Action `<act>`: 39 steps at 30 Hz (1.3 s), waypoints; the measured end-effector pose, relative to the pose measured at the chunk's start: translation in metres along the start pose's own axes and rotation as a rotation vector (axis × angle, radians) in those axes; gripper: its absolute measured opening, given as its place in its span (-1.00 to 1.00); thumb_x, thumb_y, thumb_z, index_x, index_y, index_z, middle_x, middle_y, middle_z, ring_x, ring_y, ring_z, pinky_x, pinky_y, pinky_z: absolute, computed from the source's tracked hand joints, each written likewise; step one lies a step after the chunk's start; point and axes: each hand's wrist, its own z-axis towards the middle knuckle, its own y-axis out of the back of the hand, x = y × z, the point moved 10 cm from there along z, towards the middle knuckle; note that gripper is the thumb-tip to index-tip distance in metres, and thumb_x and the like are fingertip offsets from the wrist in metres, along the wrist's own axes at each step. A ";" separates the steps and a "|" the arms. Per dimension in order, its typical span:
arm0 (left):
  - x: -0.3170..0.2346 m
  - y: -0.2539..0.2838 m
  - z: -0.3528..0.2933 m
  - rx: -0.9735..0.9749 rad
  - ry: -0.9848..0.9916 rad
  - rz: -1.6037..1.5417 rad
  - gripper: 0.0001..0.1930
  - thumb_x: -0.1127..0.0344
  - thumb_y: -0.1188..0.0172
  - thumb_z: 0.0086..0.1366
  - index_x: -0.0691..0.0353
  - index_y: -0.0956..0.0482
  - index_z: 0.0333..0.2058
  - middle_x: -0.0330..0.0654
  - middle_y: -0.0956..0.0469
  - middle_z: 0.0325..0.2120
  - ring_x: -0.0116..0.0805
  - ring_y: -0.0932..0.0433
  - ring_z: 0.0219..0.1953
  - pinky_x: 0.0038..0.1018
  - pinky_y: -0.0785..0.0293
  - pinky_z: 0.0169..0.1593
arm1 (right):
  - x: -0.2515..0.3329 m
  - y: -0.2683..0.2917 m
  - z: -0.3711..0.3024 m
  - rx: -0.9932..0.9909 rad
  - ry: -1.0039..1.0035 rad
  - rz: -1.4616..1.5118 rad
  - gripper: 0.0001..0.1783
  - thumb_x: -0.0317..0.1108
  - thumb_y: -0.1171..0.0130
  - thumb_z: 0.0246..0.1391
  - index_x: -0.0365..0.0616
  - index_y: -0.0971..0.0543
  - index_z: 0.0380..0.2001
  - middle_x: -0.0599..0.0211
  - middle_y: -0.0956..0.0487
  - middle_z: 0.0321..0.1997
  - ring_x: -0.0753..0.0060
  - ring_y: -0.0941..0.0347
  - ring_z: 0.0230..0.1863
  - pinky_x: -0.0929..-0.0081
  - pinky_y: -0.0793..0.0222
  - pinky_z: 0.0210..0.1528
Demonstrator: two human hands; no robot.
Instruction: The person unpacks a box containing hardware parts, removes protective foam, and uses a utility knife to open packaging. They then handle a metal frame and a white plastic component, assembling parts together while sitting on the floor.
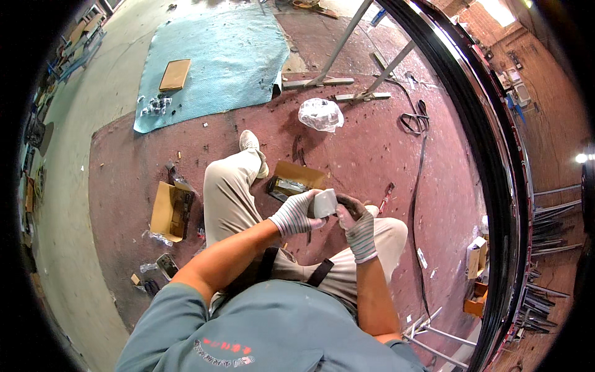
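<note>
Both my hands wear striped work gloves and meet above my lap. My left hand [295, 214] is closed on one side of a small white block-shaped piece [325, 203], whose exact kind I cannot make out. My right hand [359, 230], its glove darkened at the fingers, pinches the other side. Just beyond them on the floor stands an open cardboard box [300, 173] with plastic-wrapped parts inside. A red-handled tool [387, 194] lies right of my right hand.
Left of my legs sits another open cardboard box [166, 214]. A clear plastic bag [321, 115] rests ahead, near metal stand legs [362, 96]. A blue sheet [217, 56] carries a flat box [175, 74]. A long black frame [489, 155] and a dark cable [416, 211] run along the right.
</note>
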 end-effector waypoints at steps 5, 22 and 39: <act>0.003 -0.018 -0.012 0.187 -0.105 0.218 -0.29 0.34 -0.43 -0.06 0.26 -0.37 0.13 -0.06 -0.59 -0.17 -0.28 -0.60 -0.15 -0.40 -0.53 -0.02 | -0.013 0.008 -0.002 0.135 -0.253 -0.049 -0.59 -0.38 -0.33 0.09 -0.30 -0.57 0.01 0.27 -0.64 -0.06 0.49 -0.52 -0.05 0.47 -0.44 0.08; 0.031 -0.061 -0.048 0.467 -0.116 0.268 -0.27 0.18 -0.40 -0.09 0.14 -0.39 0.12 -0.06 -0.58 -0.28 -0.07 -0.63 -0.25 -0.31 -0.56 -0.13 | -0.047 -0.028 -0.049 0.661 -0.403 0.098 -0.33 -0.30 -0.39 0.03 -0.14 -0.33 0.18 0.34 -0.47 0.05 0.48 -0.39 0.09 0.43 -0.34 0.19; 0.048 -0.071 -0.064 0.537 -0.056 0.076 -0.64 0.09 -0.20 0.33 0.09 -0.45 0.01 -0.25 -0.58 -0.33 -0.36 -0.58 -0.25 -0.40 -0.52 -0.16 | -0.083 -0.026 -0.057 0.474 -0.312 0.052 -0.46 -0.18 -0.38 0.03 -0.16 -0.38 -0.01 0.28 -0.51 -0.20 0.50 -0.44 -0.19 0.45 -0.44 -0.09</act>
